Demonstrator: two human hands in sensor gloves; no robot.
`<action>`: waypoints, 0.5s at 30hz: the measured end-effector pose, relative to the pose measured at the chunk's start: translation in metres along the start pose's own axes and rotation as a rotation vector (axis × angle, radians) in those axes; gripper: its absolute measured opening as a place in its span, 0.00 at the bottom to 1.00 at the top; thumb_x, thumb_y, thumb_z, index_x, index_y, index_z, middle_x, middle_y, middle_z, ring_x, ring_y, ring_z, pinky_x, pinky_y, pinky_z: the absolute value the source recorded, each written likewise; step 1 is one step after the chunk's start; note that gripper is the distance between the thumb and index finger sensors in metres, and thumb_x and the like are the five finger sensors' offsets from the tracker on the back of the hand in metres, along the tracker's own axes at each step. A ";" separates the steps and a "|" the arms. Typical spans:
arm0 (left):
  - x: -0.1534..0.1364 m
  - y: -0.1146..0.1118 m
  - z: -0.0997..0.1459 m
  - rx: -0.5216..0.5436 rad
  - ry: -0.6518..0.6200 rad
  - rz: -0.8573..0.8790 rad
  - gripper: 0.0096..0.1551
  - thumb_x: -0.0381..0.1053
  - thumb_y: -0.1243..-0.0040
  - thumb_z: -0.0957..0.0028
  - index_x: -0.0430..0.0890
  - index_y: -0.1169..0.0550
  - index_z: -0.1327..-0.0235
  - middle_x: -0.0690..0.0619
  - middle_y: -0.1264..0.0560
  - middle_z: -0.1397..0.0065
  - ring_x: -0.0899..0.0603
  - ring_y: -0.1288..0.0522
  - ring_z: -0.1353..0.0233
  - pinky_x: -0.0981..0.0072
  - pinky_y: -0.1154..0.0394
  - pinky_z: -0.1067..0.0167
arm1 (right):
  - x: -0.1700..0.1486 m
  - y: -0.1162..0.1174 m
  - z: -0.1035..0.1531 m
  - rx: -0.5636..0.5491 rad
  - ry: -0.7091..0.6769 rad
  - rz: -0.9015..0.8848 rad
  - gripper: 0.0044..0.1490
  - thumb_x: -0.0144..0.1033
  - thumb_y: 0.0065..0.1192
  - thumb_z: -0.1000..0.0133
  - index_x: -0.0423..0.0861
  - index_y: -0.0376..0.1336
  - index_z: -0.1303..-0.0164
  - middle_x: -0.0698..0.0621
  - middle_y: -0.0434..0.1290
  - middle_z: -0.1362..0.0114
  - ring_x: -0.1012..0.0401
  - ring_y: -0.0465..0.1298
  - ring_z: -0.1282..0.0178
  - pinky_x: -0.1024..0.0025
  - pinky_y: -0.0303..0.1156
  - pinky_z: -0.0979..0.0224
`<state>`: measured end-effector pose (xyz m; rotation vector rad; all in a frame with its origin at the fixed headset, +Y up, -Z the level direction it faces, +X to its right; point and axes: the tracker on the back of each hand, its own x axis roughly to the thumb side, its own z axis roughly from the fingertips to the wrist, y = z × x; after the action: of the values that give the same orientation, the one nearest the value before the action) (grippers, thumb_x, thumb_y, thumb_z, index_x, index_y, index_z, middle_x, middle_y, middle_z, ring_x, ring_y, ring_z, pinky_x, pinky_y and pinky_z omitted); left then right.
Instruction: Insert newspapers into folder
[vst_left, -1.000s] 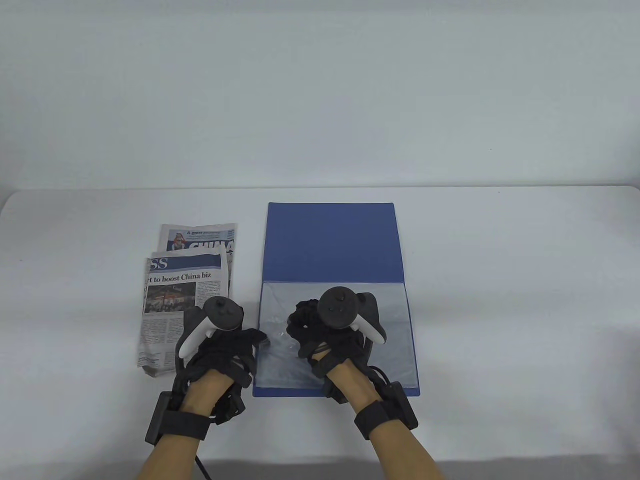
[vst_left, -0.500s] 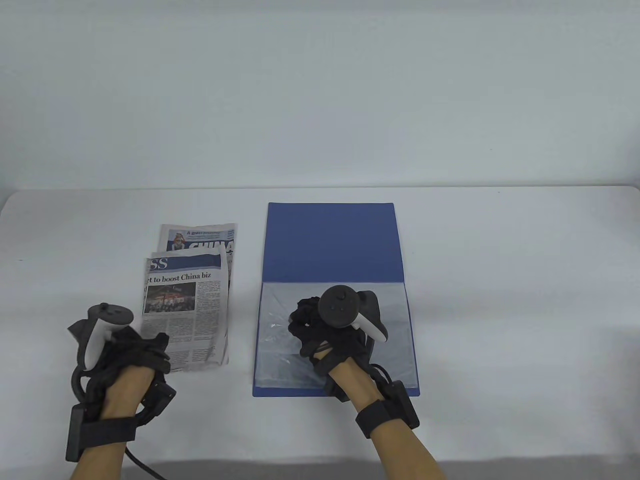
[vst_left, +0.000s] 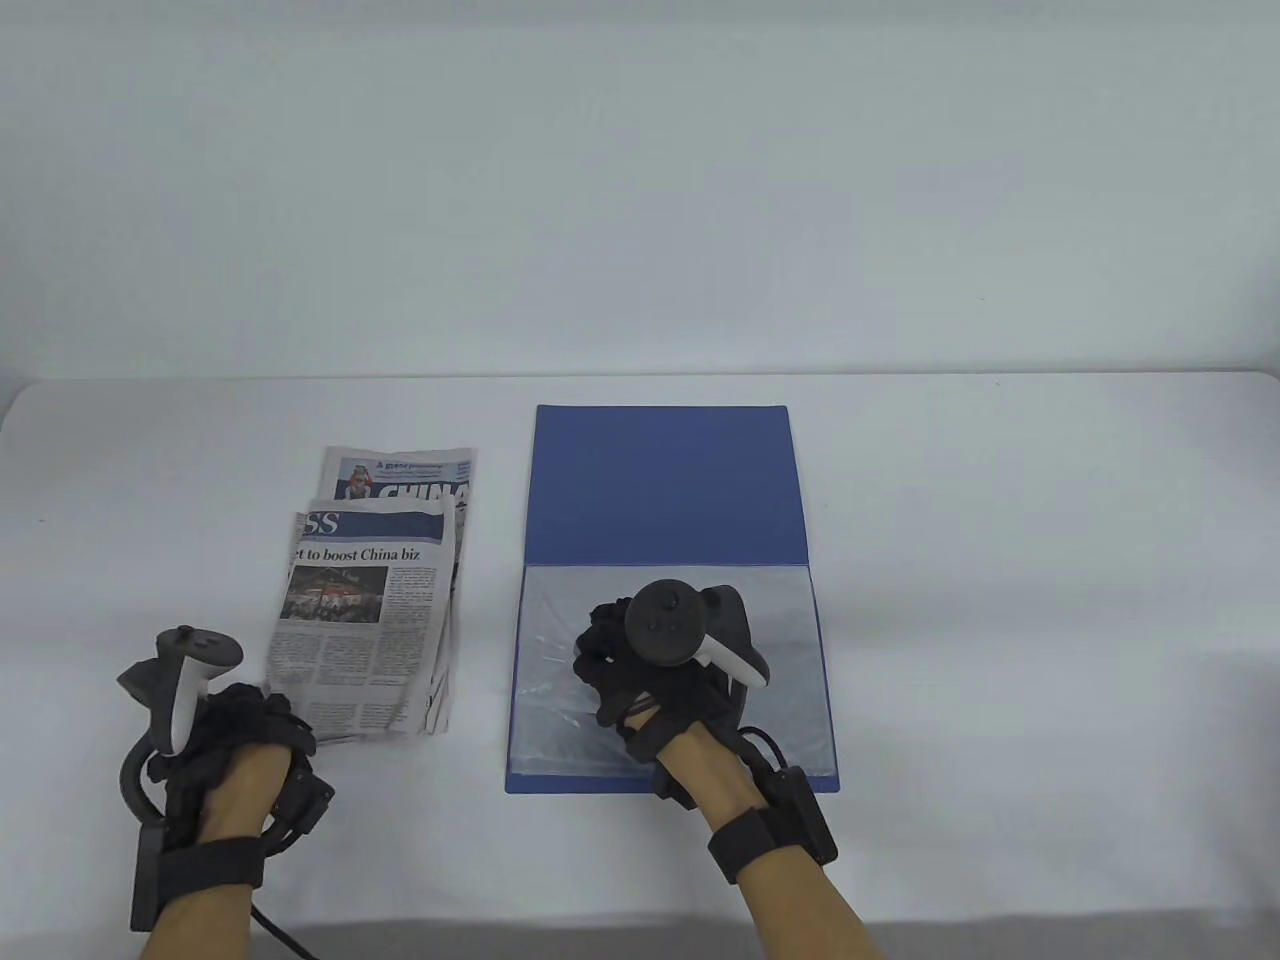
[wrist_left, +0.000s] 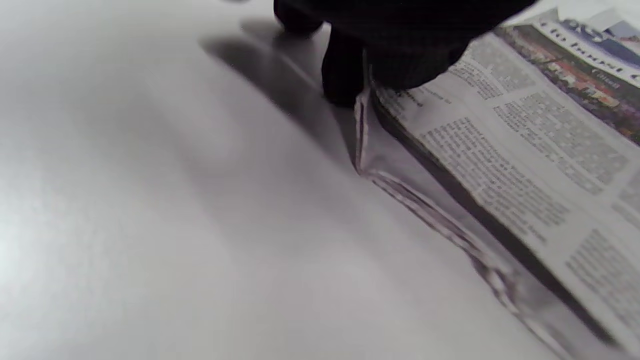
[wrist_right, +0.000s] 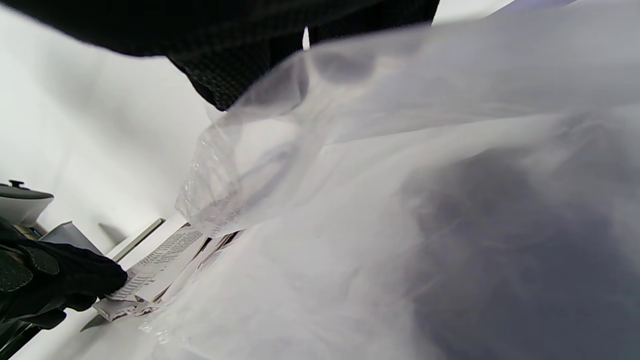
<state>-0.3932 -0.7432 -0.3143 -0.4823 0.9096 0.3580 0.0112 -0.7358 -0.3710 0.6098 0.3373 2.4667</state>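
The left hand (vst_left: 235, 745) is sitting at the near left of the table (vst_left: 1000, 560), its gloved fingers (wrist_left: 345, 70) closing on the near left corner of the top newspaper (vst_left: 365, 630). In the left wrist view, the fingers are pinching that corner and raising it, so the top sheets are standing clear of the layers lying beneath. The right hand (vst_left: 650, 680) is lying on the near half of the open blue folder (vst_left: 665, 480), on the clear plastic sleeve (vst_left: 780, 680). In the right wrist view, the right-hand fingers (wrist_right: 235, 75) are holding the sleeve's edge (wrist_right: 210, 200) and lifting it off the page below, leaving a gap facing the newspapers. How tightly these fingers are curling cannot be told, since the tracker is covering them from above.

The newspapers are lying just left of the folder, apart from it. A second newspaper (vst_left: 410, 475) is showing beyond the top one, partly covered by it. Farther back, the folder's bare blue cover is lying flat toward the far edge of the table.
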 end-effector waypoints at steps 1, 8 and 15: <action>0.003 0.002 0.004 0.051 -0.001 -0.040 0.26 0.61 0.47 0.33 0.54 0.28 0.25 0.56 0.43 0.09 0.37 0.53 0.09 0.36 0.55 0.13 | 0.000 0.000 0.000 -0.002 -0.001 0.001 0.22 0.37 0.68 0.38 0.42 0.67 0.37 0.37 0.58 0.21 0.39 0.55 0.21 0.25 0.41 0.29; 0.018 0.017 0.034 0.292 -0.111 -0.022 0.27 0.60 0.46 0.30 0.55 0.38 0.22 0.57 0.49 0.08 0.39 0.53 0.07 0.36 0.57 0.11 | -0.004 -0.005 0.001 -0.024 0.006 -0.011 0.22 0.37 0.68 0.38 0.42 0.67 0.37 0.38 0.58 0.21 0.39 0.55 0.21 0.25 0.41 0.29; -0.013 0.016 0.011 -0.016 -0.385 0.798 0.26 0.55 0.49 0.29 0.61 0.43 0.22 0.62 0.26 0.24 0.47 0.23 0.23 0.49 0.36 0.13 | -0.005 -0.006 0.002 -0.034 0.005 -0.018 0.22 0.37 0.67 0.37 0.42 0.67 0.37 0.37 0.58 0.21 0.39 0.55 0.21 0.25 0.41 0.29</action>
<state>-0.4015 -0.7249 -0.3018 -0.0324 0.6876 1.1433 0.0184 -0.7335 -0.3736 0.5837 0.3013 2.4523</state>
